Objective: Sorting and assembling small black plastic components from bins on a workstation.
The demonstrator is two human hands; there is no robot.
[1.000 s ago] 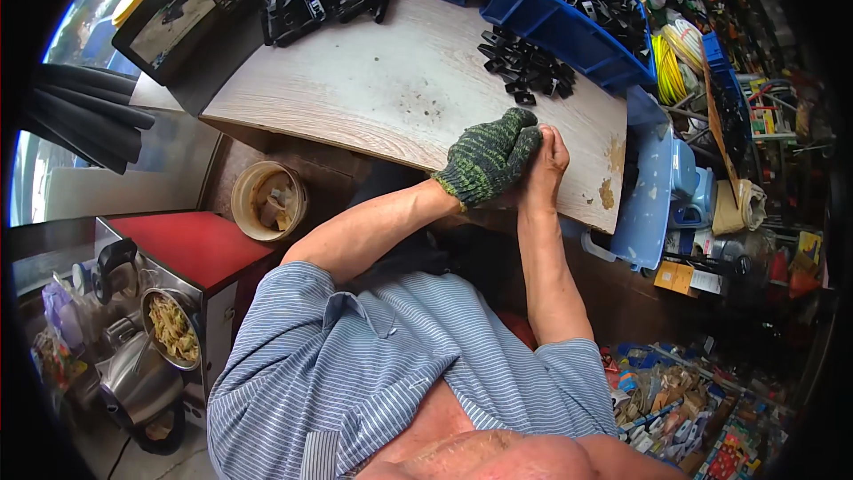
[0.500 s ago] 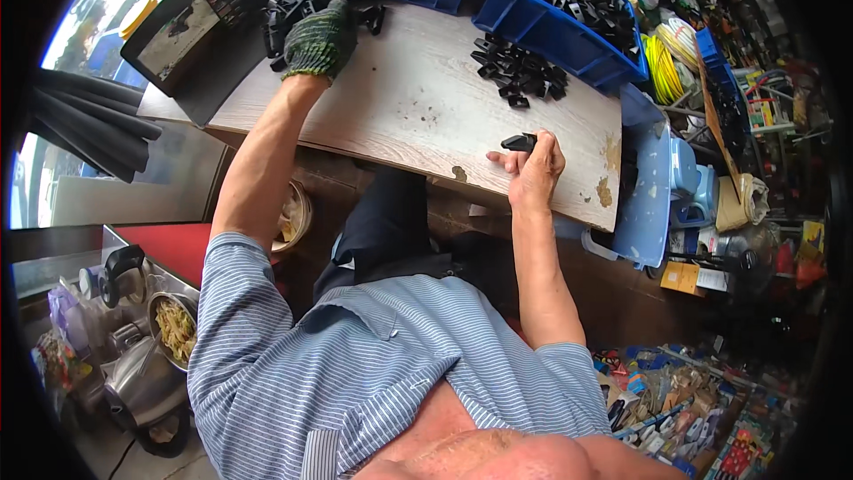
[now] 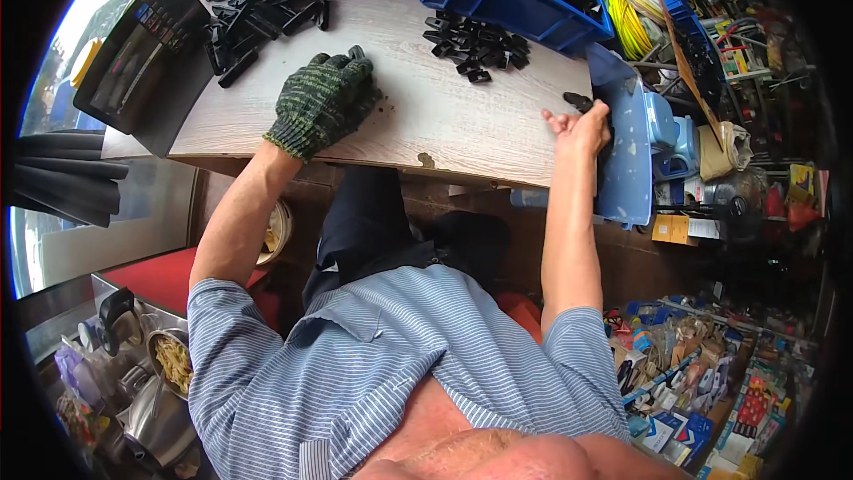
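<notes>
Small black plastic piece is clamped, unreleased, in the bare right hand; heaped black plastic blocks remain; I can't judge the green-gloved left hand's grip.

I see a small black piece in the right grip, near the surface's right end; small black parts lie heaped, longer black parts piled farther left.

Rough knitted glove, glossy black plastic pieces, matt wood-grained tabletop.

Head-worn fisheye, looking down, near above the table
</notes>
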